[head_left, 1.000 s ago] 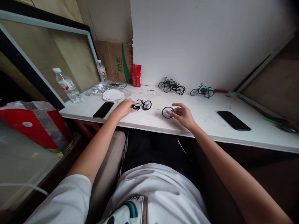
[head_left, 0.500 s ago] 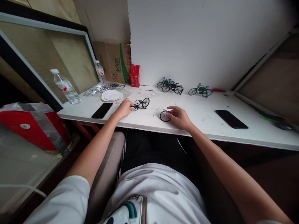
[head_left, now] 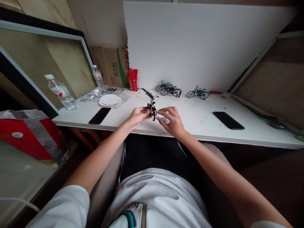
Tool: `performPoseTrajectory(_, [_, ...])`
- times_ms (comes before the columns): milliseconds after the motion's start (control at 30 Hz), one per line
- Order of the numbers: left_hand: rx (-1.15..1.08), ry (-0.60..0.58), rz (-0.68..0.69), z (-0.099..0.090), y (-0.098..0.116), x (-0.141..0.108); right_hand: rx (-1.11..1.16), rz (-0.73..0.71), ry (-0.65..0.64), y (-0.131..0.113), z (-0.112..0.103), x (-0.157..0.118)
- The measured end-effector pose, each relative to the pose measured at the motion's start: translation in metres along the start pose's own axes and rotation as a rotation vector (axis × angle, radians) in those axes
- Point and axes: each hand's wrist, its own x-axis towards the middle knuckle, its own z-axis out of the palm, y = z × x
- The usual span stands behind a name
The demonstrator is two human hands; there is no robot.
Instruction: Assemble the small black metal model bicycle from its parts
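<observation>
My left hand [head_left: 138, 117] is closed on a black model bicycle [head_left: 152, 106], lifted over the front of the table. The bicycle is turned nearly edge-on, one wheel pointing away from me. My right hand [head_left: 173, 122] is beside its near end, thumb and fingers apart; whether the fingertips touch the bicycle I cannot tell. A loose spoked wheel [head_left: 165, 120] shows between the right thumb and fingers, apparently lying on the table and partly hidden by the hand.
Several finished-looking model bicycles [head_left: 198, 93] stand along the back of the white table [head_left: 190, 117]. Black phones lie left [head_left: 99, 116] and right [head_left: 228, 120]. Further left are white plates [head_left: 110, 100], water bottles [head_left: 62, 92] and a red box [head_left: 133, 79].
My left hand has raised the bicycle, moved it right and turned it edge-on. My right hand has left the wheel and moved left to the bicycle. The view has shifted slightly.
</observation>
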Motion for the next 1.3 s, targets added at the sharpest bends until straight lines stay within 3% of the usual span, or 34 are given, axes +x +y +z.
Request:
performPoseTrajectory(200, [0.034,-0.054,0.047,0.029,0.001,-0.016,0.007,-0.009,0.041,-0.016,0.003,-0.002])
performPoseTrajectory(533, [0.085,0.032,0.143,0.038,0.002,-0.019,-0.021,-0.011,0.082,-0.013,0.002,-0.003])
performPoseTrajectory(767, [0.087,-0.084,0.122,0.036,0.010,-0.022,-0.043,-0.052,0.111,-0.013,0.000,-0.001])
performPoseTrajectory(1000, [-0.083,-0.246,0.020,0.032,0.024,-0.026,-0.024,-0.061,0.109,-0.014,-0.005,0.001])
performPoseTrajectory(1300, [-0.022,-0.104,0.032,0.039,0.017,-0.025,-0.037,-0.113,0.055,-0.016,-0.006,0.004])
